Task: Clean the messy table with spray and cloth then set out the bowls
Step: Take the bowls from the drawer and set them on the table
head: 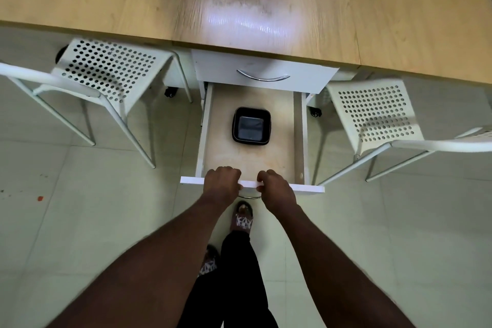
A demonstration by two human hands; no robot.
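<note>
White drawer front (pixel 308 188): my left hand (pixel 221 184) and right hand (pixel 277 189) gripped its top edge, presumably to reach the black bowls (pixel 251 125).

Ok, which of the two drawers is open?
The lower drawer, pulled out and holding a black bowl; the upper drawer, with the curved metal handle showing, is shut.

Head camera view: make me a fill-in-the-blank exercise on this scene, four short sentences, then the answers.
1. The square bowl in the open drawer is coloured ____.
2. The left hand and right hand both grip that drawer's ____ edge.
3. On each side of it stands a white perforated ____.
4. The upper drawer is ____.
Missing words: black; front; chair; closed.
</note>
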